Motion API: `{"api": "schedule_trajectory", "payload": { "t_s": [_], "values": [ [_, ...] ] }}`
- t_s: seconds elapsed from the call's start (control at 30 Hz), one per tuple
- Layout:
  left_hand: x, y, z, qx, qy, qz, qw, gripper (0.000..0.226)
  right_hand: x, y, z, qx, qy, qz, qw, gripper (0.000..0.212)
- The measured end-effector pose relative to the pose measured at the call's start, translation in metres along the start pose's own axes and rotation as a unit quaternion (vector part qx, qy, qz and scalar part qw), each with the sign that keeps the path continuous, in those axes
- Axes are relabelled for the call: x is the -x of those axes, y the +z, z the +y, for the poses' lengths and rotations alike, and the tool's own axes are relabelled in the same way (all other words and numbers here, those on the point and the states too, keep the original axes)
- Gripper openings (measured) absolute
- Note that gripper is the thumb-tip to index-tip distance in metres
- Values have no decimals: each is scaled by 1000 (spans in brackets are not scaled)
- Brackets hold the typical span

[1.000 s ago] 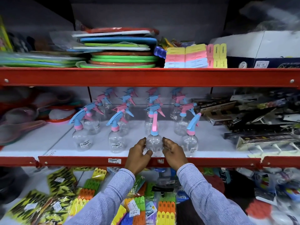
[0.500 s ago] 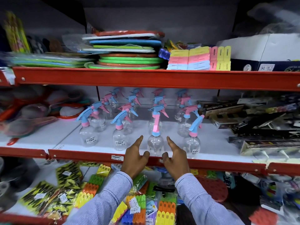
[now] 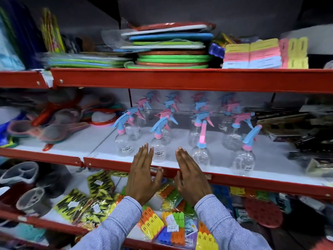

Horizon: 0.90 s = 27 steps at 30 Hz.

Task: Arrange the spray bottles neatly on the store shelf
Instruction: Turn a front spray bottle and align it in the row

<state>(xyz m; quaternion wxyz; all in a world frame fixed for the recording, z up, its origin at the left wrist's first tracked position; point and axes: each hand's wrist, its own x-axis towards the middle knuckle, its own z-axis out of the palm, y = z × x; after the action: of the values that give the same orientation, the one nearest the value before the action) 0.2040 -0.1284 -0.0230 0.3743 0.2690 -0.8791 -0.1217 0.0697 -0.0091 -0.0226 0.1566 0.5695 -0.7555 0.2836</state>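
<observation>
Several clear spray bottles with blue and pink trigger heads stand in rows on the white middle shelf [image 3: 223,166]. In the front row stand a far-left bottle [image 3: 124,141], a second bottle [image 3: 159,147], a bottle with its pink trigger facing me [image 3: 201,152] and a far-right bottle [image 3: 246,157]. My left hand [image 3: 142,175] and my right hand [image 3: 191,177] are raised flat with fingers straight, in front of the shelf's red edge. The second bottle lies between and behind them. Neither hand holds anything or touches a bottle.
Stacked green, blue and orange plates [image 3: 171,56] and pastel packs [image 3: 252,55] fill the upper shelf. Strainers [image 3: 54,130] lie left of the bottles, dark boxed goods [image 3: 297,127] right. Bags of coloured clips [image 3: 169,226] sit on the lower shelf.
Both hands let go of the pink-trigger bottle, opened flat and shifted left to frame the second bottle. The view swung left and tilted.
</observation>
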Motion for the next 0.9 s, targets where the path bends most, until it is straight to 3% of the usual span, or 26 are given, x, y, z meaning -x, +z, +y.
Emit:
{"api": "schedule_trajectory", "payload": {
  "t_s": [0.2, 0.47, 0.9],
  "values": [
    [-18, 7, -44, -22, 25, -94, 995, 82, -35, 29, -23, -72, 97, -17, 993, 69],
    [-55, 3, -68, 196, -35, -171, 965, 71, -81, 49, -38, -252, 309, -25, 917, 61],
    [-55, -9, -65, 251, -51, -138, 957, 53, -73, 35, -48, -295, 284, -16, 912, 49]
  ]
}}
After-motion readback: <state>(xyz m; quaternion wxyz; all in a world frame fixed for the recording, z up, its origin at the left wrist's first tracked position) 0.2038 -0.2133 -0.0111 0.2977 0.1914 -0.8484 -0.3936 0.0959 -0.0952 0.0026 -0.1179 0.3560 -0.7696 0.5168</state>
